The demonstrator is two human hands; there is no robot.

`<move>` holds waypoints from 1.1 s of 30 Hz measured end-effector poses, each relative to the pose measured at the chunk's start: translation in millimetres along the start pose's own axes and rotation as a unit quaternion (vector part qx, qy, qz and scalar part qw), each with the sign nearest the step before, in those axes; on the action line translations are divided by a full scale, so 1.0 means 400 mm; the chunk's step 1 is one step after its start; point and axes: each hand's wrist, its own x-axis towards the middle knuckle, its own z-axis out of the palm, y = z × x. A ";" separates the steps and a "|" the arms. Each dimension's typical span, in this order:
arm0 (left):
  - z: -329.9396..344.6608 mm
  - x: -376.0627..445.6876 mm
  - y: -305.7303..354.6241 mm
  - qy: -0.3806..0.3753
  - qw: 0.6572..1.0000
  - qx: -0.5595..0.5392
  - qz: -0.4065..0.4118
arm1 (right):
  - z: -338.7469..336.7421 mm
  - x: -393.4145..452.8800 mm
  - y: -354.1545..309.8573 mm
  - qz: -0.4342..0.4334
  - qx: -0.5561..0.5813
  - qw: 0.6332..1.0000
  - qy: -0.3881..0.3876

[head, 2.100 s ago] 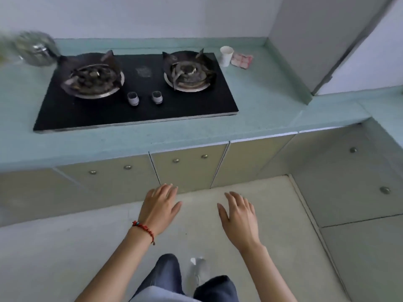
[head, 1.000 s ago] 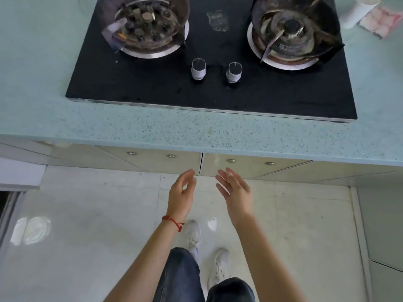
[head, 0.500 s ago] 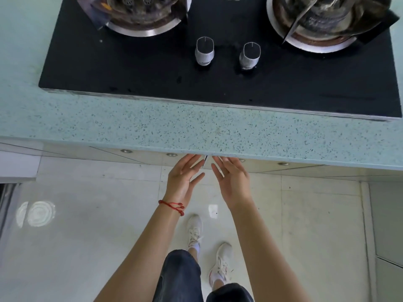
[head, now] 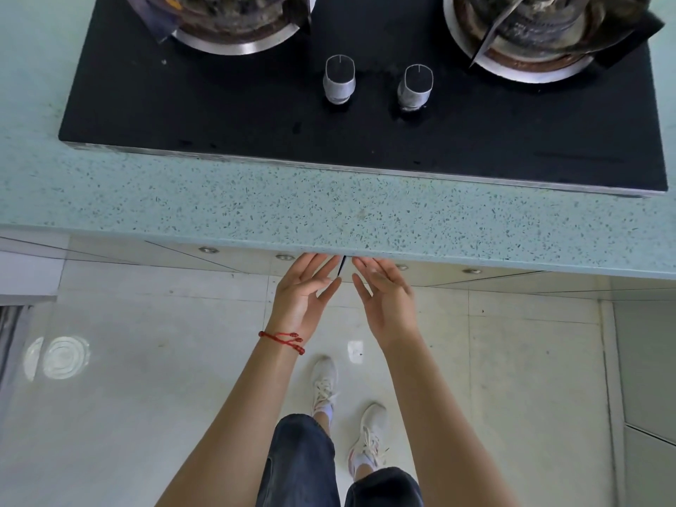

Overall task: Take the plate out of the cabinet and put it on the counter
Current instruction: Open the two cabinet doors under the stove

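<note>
Reaching hands: the left hand (head: 306, 292) and right hand (head: 384, 295) are spread, empty, palms facing each other.
Fingertips: at the counter's (head: 329, 210) front edge, either side of the dark seam (head: 342, 267) between two cabinet doors (head: 252, 256).
Wrist: red string bracelet (head: 283, 340) on the left.
Plate: not visible; doors look shut.
Counter top: black gas hob (head: 219, 115) with two knobs (head: 339, 80).
Floor: pale tiles (head: 146, 360), white sneakers (head: 323, 384).
</note>
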 end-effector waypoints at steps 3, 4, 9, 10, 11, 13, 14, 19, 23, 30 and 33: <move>-0.009 -0.012 -0.008 0.013 1.000 -0.024 -0.001 | -0.011 -0.017 0.010 0.000 -0.017 1.000 0.002; -0.013 -0.017 -0.011 0.013 1.000 -0.019 0.001 | -0.018 -0.024 0.016 0.000 -0.021 1.000 0.004; -0.037 -0.057 -0.034 0.023 0.999 0.018 0.031 | -0.062 -0.069 0.055 -0.009 -0.030 0.999 0.039; -0.044 -0.066 -0.040 0.030 0.999 0.022 0.036 | -0.071 -0.079 0.062 -0.011 -0.038 0.998 0.052; -0.051 -0.076 -0.047 0.040 0.998 0.030 0.045 | -0.080 -0.089 0.069 -0.015 -0.048 0.996 0.067; -0.068 -0.095 -0.059 0.075 0.990 0.090 0.074 | -0.092 -0.108 0.080 -0.033 -0.088 0.990 0.103; -0.075 -0.104 -0.065 0.094 0.982 0.136 0.090 | -0.094 -0.116 0.087 -0.045 -0.116 0.984 0.127; -0.053 -0.134 -0.081 0.172 0.928 0.305 0.127 | -0.080 -0.133 0.106 -0.084 -0.206 0.951 0.215; -0.028 -0.138 -0.089 0.227 0.922 0.291 0.114 | -0.066 -0.132 0.111 -0.088 -0.261 0.930 0.243; -0.032 -0.142 -0.102 0.251 0.908 0.305 0.140 | -0.086 -0.149 0.126 -0.092 -0.288 0.920 0.248; -0.046 -0.158 -0.105 0.235 0.909 0.309 0.149 | -0.107 -0.166 0.131 -0.096 -0.296 0.918 0.246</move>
